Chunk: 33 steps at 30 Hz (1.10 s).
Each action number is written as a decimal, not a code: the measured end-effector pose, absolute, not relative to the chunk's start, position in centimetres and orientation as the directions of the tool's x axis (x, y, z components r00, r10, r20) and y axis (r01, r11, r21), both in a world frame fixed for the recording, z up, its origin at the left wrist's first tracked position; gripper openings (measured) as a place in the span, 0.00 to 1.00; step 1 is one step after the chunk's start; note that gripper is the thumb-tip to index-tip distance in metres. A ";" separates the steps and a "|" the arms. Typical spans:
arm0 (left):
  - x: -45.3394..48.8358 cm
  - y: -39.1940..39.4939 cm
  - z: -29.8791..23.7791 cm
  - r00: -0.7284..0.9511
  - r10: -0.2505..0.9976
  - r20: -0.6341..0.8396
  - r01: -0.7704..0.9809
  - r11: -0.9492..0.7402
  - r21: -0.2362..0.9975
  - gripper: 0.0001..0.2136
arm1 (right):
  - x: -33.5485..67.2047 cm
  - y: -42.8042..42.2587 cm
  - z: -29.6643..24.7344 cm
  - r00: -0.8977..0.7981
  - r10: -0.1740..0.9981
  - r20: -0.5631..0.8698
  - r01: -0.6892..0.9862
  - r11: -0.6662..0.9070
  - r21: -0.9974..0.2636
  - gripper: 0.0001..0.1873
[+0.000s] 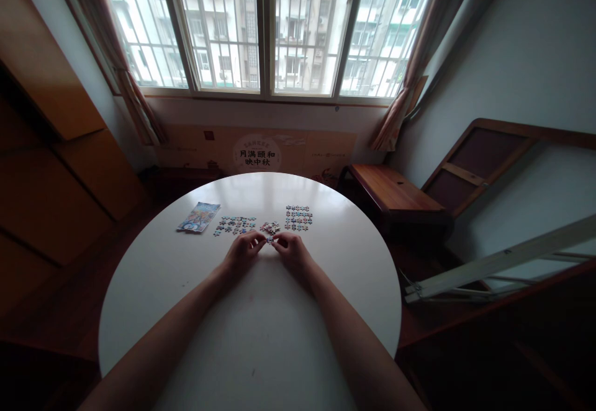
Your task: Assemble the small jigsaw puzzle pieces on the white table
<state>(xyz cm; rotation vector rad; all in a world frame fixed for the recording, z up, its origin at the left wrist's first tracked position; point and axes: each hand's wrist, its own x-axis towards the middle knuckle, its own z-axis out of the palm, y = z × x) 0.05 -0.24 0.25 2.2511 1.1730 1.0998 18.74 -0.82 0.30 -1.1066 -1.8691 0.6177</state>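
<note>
Between my two hands, just above the white round table [195,311], is a small jigsaw puzzle piece [270,239]. My left hand [244,249] pinches it from the left, and my right hand [289,248] pinches it from the right. Right beyond my fingertips lies a small heap of puzzle pieces [270,227]. Spread in loose rows past my left hand are several more puzzle pieces [237,225]. A neater block of puzzle pieces [298,217] lies beyond my right hand. The print on the held piece is too small to make out.
A colourful printed sheet or packet [199,217] lies at the left of the table. Past the table's right edge stands a wooden bench [395,187]. A printed cardboard panel [298,144] leans below the barred window [223,32].
</note>
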 end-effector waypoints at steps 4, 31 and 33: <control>0.0 -0.2 0.1 0.345 0.816 0.465 0.528 -0.578 0.623 0.08 | 18.7 -0.8 0.2 -0.241 0.878 0.414 0.461 0.479 -0.747 0.08; -0.1 -0.2 0.0 0.389 0.810 0.438 0.539 -0.586 0.605 0.07 | 18.8 -0.7 0.1 -0.277 0.865 0.419 0.511 0.501 -0.698 0.06; 0.0 -0.2 0.0 0.392 0.809 0.438 0.546 -0.588 0.598 0.06 | 18.8 -0.6 0.0 -0.281 0.863 0.419 0.512 0.504 -0.695 0.07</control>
